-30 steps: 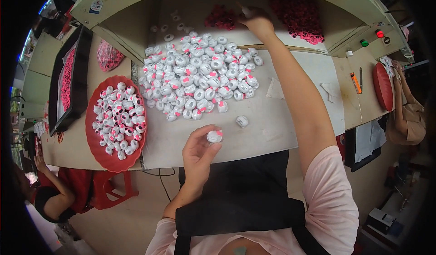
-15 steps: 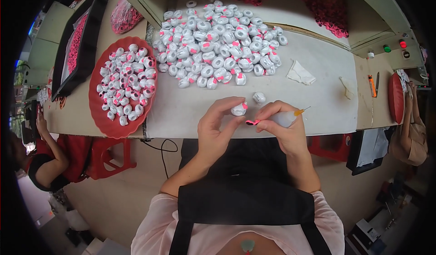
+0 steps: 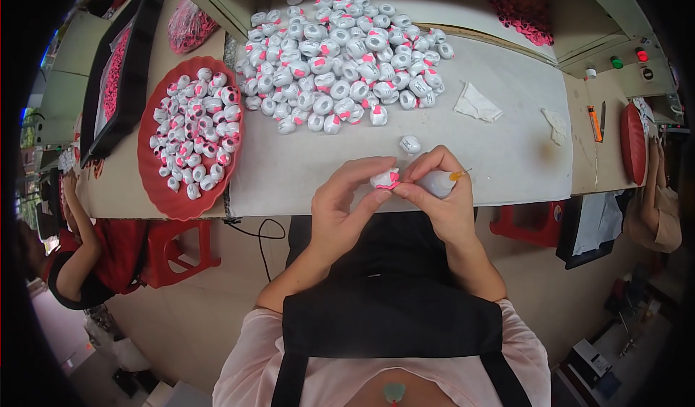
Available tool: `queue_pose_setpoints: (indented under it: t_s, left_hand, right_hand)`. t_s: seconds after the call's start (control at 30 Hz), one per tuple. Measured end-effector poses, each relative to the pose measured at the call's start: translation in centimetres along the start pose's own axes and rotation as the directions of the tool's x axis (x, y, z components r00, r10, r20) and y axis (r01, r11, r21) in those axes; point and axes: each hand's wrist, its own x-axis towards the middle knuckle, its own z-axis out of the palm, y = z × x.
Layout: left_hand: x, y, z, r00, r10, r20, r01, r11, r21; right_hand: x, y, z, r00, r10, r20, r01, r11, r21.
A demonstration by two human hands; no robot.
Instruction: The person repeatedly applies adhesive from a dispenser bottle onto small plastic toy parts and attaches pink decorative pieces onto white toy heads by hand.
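Note:
Between thumb and fingers, my left hand (image 3: 342, 198) grips a small white toy head (image 3: 381, 178) with a pink bow. A small pink piece (image 3: 395, 187) lies against the head's lower side, pressed there by the thumb and finger of my right hand (image 3: 450, 208). That hand also keeps hold of a translucent squeeze bottle (image 3: 436, 183) with an orange needle tip (image 3: 456, 176) pointing right. Just beyond my fingers, one white toy head (image 3: 410, 144) sits alone on the white-covered table (image 3: 507, 168). A large heap of white toy heads (image 3: 340, 66) lies behind it.
To the left stands a red scalloped tray (image 3: 154, 182) of toy heads with dark openings. Beyond it are a black tray (image 3: 137, 74) and a bag of pink pieces (image 3: 191, 24). A crumpled white cloth (image 3: 478, 104) and an orange cutter (image 3: 595, 124) lie right. Other people work on both sides.
My right hand has moved left and brought the pink piece against the toy head. The toy head has turned in my left fingers. The view has shifted slightly.

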Motion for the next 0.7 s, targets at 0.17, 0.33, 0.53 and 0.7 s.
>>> queue_pose_setpoints:
  t_s: [0.17, 0.33, 0.53, 0.7]
  left_hand:
    - [0.0, -0.1, -0.8, 0.991, -0.09, 0.095, 0.108, 0.973, -0.206]
    - [-0.3, 0.1, -0.8, 0.969, -0.187, 0.159, 0.233, 0.904, -0.358]
    - [-0.2, -0.3, -0.9, 0.98, -0.117, 0.162, 0.162, 0.938, -0.307]
    - [0.3, -0.6, -1.8, 0.96, -0.006, 0.28, 0.03, 0.996, -0.083]
  right_hand:
    - [0.1, 0.3, 0.1, 0.998, 0.057, 0.023, -0.06, 0.99, 0.13]
    - [-0.2, -1.0, 0.2, 0.987, 0.042, 0.155, -0.08, 0.966, 0.245]
    - [-0.4, -0.6, -0.2, 0.973, 0.024, 0.23, -0.072, 0.977, 0.203]
    - [-0.7, -0.6, -0.4, 0.954, 0.102, 0.283, -0.194, 0.928, 0.318]
